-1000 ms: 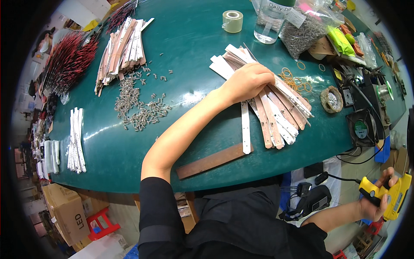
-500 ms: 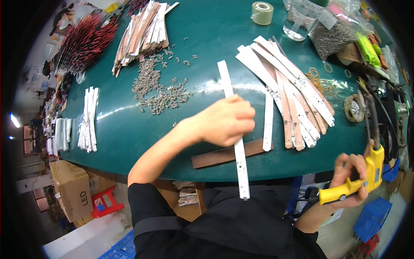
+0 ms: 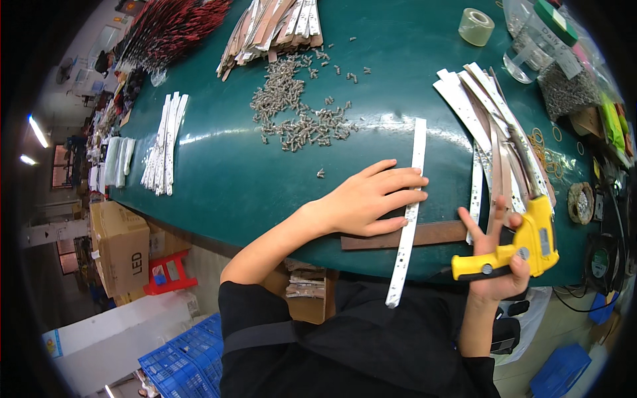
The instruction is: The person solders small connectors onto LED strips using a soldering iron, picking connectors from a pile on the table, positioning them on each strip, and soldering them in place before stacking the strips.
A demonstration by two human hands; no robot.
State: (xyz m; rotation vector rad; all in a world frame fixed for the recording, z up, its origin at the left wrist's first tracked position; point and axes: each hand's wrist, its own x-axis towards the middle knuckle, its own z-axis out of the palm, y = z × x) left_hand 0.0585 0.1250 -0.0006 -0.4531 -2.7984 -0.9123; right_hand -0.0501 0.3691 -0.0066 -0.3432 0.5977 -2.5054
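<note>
My left hand (image 3: 368, 202) lies over a narrow white LED strip (image 3: 402, 262), fingers spread and fingertips on its surface. The strip crosses a brown bar (image 3: 434, 234), and its near end sticks out past the table edge. To the right, my right hand (image 3: 496, 285) holds a yellow pistol-shaped soldering gun (image 3: 539, 235). A couple of its fingers are raised off the handle. The gun's metal barrel points away over a fanned pile of white and brown strips (image 3: 458, 103). Where the barrel's tip ends is hard to make out against the pile.
Small metal parts (image 3: 282, 93) lie scattered mid-table, with a strip bundle (image 3: 272, 30) behind them. More white strips (image 3: 164, 146) lie at left. Tape roll (image 3: 476, 28), plastic jar (image 3: 531, 56), bag of small parts (image 3: 567, 86) and rubber bands (image 3: 547, 156) are at right.
My left hand has gone from closed fingers to spread ones on the strip, whose slant has reversed. The soldering gun has come leftward, nearer the strip. The whole view has shifted.
</note>
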